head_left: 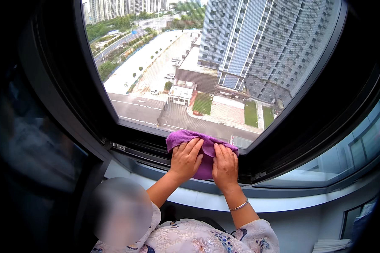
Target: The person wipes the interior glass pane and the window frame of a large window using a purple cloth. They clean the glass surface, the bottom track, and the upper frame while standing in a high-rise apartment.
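Observation:
A purple cloth (205, 148), folded and creased, lies over the lower edge of the dark window frame (143, 126). My left hand (184, 161) grips the left part of it, fingers bent over the fabric. Close beside it, my right hand (225, 165) holds the right part with its fingertips along a fold. Between the two hands the cloth hangs down over the inner side of the frame. A thin bracelet (239, 206) circles my right wrist. My thumbs and the cloth's underside are partly hidden.
Above the frame is a window opening with what looks like a fine mesh, a tall grey building (266, 46) and a road far below. Metal hinge fittings (118, 146) sit at the frame's lower left. A pale sill (190, 199) curves below my hands.

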The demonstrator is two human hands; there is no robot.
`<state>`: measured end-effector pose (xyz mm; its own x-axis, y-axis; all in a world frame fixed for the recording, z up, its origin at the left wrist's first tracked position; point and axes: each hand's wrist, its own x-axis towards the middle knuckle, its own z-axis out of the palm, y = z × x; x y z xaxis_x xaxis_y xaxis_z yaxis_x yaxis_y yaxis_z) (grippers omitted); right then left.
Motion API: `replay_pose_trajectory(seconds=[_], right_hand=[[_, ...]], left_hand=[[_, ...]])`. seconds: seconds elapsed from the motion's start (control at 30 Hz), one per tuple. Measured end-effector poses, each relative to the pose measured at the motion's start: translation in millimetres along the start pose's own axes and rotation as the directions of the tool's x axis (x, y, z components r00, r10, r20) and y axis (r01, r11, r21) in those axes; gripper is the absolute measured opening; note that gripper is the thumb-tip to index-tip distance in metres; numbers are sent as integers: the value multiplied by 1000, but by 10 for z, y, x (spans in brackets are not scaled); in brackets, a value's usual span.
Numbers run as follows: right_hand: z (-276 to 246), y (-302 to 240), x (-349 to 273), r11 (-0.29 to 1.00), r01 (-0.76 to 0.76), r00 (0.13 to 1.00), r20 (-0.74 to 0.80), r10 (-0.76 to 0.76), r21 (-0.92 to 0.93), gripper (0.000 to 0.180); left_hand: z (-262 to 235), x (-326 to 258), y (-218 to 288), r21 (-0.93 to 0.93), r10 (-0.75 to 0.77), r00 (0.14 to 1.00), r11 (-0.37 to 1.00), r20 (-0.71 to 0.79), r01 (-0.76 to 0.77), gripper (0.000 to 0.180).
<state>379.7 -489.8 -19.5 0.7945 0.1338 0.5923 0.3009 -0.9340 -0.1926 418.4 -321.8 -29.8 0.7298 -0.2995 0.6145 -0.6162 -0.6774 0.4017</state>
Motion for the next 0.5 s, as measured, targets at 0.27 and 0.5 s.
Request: replay_pose_trajectory(seconds=[0.27,0.5], right_hand=[[151,-196,148,986,167,981,100,-168,13,46],[191,-238,262,977,202,972,110,-209,66,49]], left_hand=[[-249,-98,-460,212,-1,998,977,-61,14,37],[-387,-35,-624,246,3,991,969,-131,30,33]])
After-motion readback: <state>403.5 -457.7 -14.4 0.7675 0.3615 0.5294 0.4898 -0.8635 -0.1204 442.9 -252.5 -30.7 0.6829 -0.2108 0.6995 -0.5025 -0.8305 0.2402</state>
